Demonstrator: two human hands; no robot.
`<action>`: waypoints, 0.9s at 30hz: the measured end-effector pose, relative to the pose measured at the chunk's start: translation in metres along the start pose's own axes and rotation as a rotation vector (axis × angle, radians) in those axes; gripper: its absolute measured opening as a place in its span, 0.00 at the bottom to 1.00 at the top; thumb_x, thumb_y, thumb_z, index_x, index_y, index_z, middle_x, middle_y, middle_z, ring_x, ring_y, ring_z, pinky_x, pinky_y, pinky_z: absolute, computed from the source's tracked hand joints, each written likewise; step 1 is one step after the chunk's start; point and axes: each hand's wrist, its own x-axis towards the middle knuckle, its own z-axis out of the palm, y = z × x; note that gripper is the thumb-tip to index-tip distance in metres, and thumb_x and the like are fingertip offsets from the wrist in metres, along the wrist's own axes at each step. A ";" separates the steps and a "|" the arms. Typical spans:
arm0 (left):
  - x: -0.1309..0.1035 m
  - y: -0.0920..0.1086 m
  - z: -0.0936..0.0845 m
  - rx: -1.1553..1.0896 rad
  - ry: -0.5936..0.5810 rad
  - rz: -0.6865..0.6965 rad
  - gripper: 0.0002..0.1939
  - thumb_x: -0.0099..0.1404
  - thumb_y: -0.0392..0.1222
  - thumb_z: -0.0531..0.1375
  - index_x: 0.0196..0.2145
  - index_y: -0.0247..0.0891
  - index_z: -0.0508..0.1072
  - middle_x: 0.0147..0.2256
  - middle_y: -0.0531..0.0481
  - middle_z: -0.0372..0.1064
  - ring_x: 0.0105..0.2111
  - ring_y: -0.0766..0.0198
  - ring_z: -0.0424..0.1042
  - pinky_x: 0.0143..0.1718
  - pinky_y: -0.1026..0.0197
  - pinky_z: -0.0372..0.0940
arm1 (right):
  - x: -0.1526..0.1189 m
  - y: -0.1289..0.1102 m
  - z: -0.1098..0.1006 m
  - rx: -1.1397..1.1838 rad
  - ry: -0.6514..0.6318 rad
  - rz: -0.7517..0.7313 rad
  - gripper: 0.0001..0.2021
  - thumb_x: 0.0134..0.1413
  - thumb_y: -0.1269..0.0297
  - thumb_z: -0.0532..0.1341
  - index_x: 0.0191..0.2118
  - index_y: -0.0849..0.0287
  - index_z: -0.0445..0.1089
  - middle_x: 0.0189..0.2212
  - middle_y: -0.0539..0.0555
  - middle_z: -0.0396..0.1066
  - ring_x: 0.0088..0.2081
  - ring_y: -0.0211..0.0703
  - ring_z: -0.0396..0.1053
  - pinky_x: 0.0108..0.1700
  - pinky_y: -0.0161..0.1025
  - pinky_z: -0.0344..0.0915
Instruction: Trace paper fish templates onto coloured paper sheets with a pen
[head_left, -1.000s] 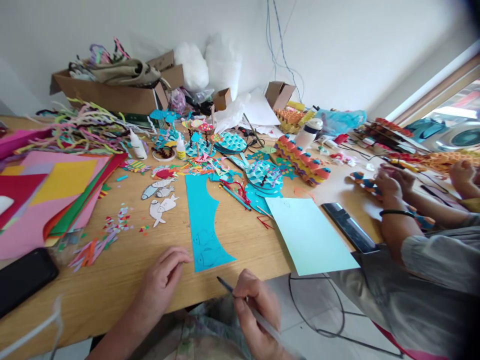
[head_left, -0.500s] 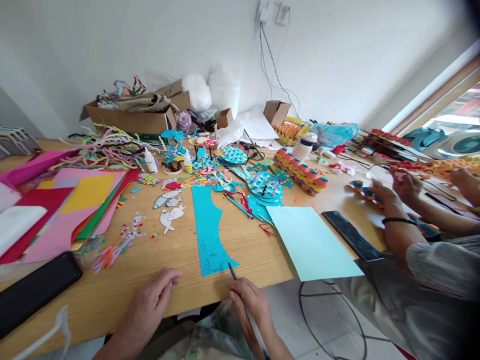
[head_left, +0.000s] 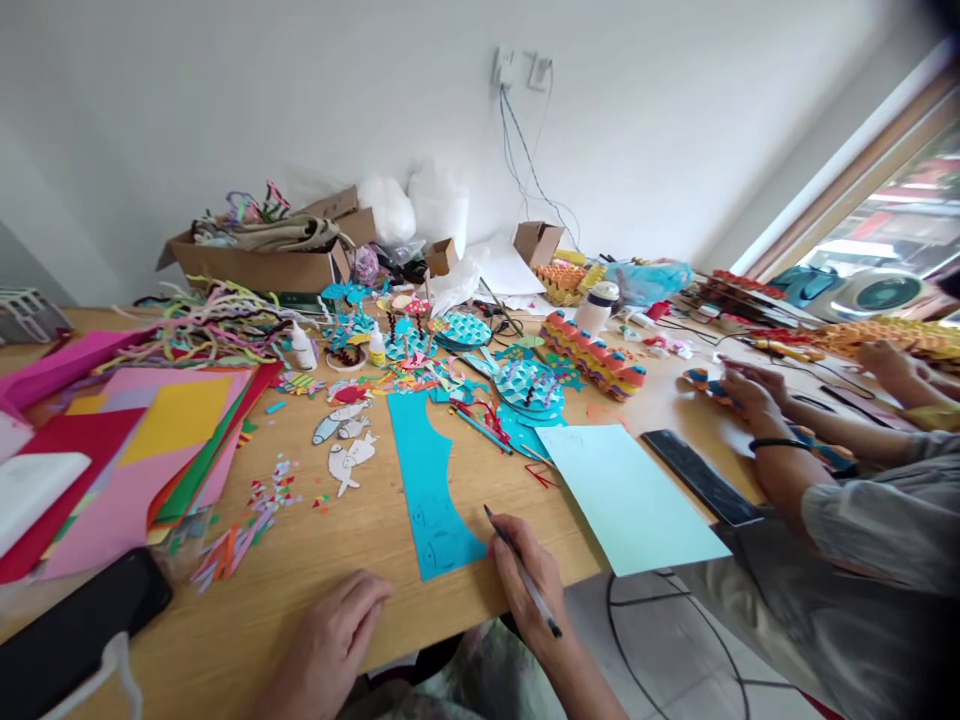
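My right hand (head_left: pixel 529 570) holds a dark pen (head_left: pixel 527 583) between thumb and fingers, its tip pointing away over the wood. Beside this hand lies a strip of blue paper (head_left: pixel 420 460) with a curved right edge; the fingers reach its pointed lower right corner. Fish outlines (head_left: pixel 431 530) are drawn in dark lines near its lower end. My left hand (head_left: pixel 341 635) rests at the table's front edge, fingers loosely curled, with nothing visible in them. Left of the strip are white fish cut-outs (head_left: pixel 351 460) and coloured paper scraps (head_left: pixel 274 490).
A pale green sheet (head_left: pixel 630 500) overhangs the front edge, beside a long black case (head_left: pixel 701 475). Coloured paper (head_left: pixel 105 500) and a black phone (head_left: pixel 82 630) lie left. Glue bottles (head_left: pixel 302 347) stand farther back. At right, a co-worker's hands (head_left: pixel 750 390) handle an orange-and-blue piece.
The pen tip has left the blue strip, and my right hand has shifted up and right to the strip's corner. My view has tilted. The co-worker's hands have come closer together.
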 end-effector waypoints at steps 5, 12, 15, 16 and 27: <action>0.012 0.006 0.004 -0.024 -0.068 0.050 0.13 0.58 0.28 0.48 0.31 0.41 0.69 0.27 0.52 0.72 0.29 0.66 0.72 0.30 0.68 0.68 | -0.002 0.005 0.007 0.051 0.035 0.079 0.09 0.57 0.62 0.51 0.37 0.56 0.66 0.24 0.48 0.70 0.26 0.40 0.68 0.28 0.33 0.63; 0.025 0.000 0.016 0.000 -0.085 0.065 0.21 0.54 0.24 0.47 0.38 0.42 0.70 0.36 0.50 0.72 0.37 0.65 0.72 0.38 0.66 0.69 | -0.003 0.009 0.007 0.095 0.034 0.107 0.10 0.58 0.60 0.51 0.39 0.57 0.66 0.27 0.49 0.71 0.29 0.40 0.69 0.29 0.32 0.63; 0.029 -0.010 0.022 0.072 -0.056 0.061 0.23 0.53 0.24 0.46 0.40 0.43 0.70 0.38 0.50 0.71 0.39 0.64 0.71 0.40 0.64 0.69 | 0.001 0.005 0.004 0.112 0.025 0.109 0.10 0.58 0.59 0.51 0.39 0.57 0.65 0.26 0.49 0.70 0.28 0.40 0.68 0.29 0.32 0.63; 0.030 -0.013 0.023 0.097 -0.055 0.056 0.23 0.52 0.24 0.47 0.40 0.43 0.71 0.39 0.50 0.71 0.40 0.64 0.71 0.41 0.62 0.68 | 0.003 0.003 0.003 0.112 0.021 0.108 0.10 0.58 0.59 0.51 0.40 0.57 0.65 0.26 0.49 0.70 0.29 0.40 0.68 0.29 0.32 0.63; 0.050 -0.017 0.024 0.250 -0.202 -0.028 0.19 0.51 0.25 0.56 0.40 0.41 0.72 0.41 0.48 0.71 0.42 0.57 0.69 0.45 0.53 0.66 | 0.035 0.003 0.012 0.122 -0.115 0.031 0.11 0.59 0.59 0.50 0.40 0.59 0.64 0.27 0.53 0.70 0.27 0.40 0.68 0.29 0.33 0.63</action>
